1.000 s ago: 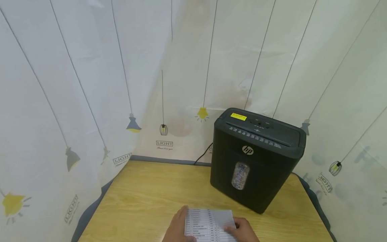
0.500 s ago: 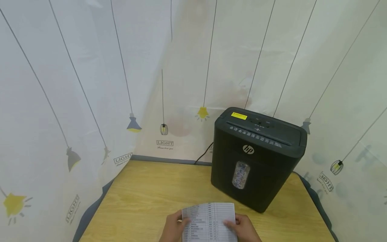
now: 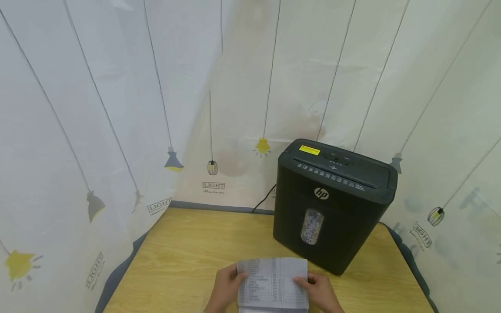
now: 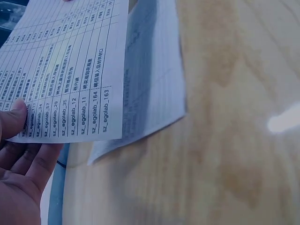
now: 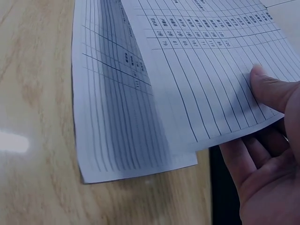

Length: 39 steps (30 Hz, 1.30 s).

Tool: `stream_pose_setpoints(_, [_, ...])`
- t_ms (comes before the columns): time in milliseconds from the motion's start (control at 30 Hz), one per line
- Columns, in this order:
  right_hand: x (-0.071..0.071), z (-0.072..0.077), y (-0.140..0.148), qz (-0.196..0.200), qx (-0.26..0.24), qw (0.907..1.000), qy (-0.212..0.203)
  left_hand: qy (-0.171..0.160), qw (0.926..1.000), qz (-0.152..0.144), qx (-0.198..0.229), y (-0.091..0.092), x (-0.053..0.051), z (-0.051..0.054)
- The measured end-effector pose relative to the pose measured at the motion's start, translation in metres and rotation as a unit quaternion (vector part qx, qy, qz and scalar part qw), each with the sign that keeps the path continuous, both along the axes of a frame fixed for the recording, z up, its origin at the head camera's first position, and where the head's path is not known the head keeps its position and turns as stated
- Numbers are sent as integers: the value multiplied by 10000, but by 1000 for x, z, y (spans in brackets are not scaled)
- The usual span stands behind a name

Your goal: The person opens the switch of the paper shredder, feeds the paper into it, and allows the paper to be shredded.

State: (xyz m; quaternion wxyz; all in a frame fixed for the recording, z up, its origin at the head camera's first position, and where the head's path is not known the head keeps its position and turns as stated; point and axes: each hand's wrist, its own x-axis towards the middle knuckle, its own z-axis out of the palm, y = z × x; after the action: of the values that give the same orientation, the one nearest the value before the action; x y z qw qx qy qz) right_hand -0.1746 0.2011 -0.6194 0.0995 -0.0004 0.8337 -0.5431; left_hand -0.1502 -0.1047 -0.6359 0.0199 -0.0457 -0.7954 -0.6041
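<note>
A printed sheet of paper (image 3: 272, 280) with rows and columns of text is held above the table near its front edge. My left hand (image 3: 225, 287) pinches its left edge, thumb on the printed face and fingers behind. At the opposite edge my right hand (image 3: 322, 290) pinches it the same way. Below the held part, a second layer of printed paper (image 4: 154, 79) shows in the left wrist view, shaded by the upper one. The right wrist view also shows this lower paper (image 5: 110, 117); I cannot tell whether it is a separate sheet or a fold.
A black HP paper shredder (image 3: 328, 226) stands at the back right of the wooden table (image 3: 188, 252), with shreds visible through its window. A black cord (image 3: 263, 201) runs behind it. Lamp-patterned sheeting (image 3: 195, 87) surrounds the table on the back and sides.
The sheet has risen slightly and tilted, and a lower layer now shows under its near edge. My left fingers have shifted from along its side to a pinch near the upper left.
</note>
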Motion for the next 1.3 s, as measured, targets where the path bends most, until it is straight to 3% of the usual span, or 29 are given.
stream_pose_setpoints(133, [-2, 9, 0, -160, -15, 9998, 140, 361, 9991, 47, -231, 1, -8, 10])
stream_pose_setpoints(400, [-9, 29, -1, -292, -207, 9980, 519, 554, 9984, 71, -121, 3, -20, 26])
stream_pose_setpoints(733, [-21, 56, 2, -427, -232, 9970, 597, 789, 9965, 50, -280, 6, -37, 52])
stream_pose_setpoints(1033, [-29, 83, 7, -453, -184, 9965, 683, 914, 9954, 61, -293, 12, -52, 72])
stream_pose_setpoints(1300, [-34, 104, 6, -402, -198, 9964, 722, 801, 9966, 168, -100, 13, -63, 92])
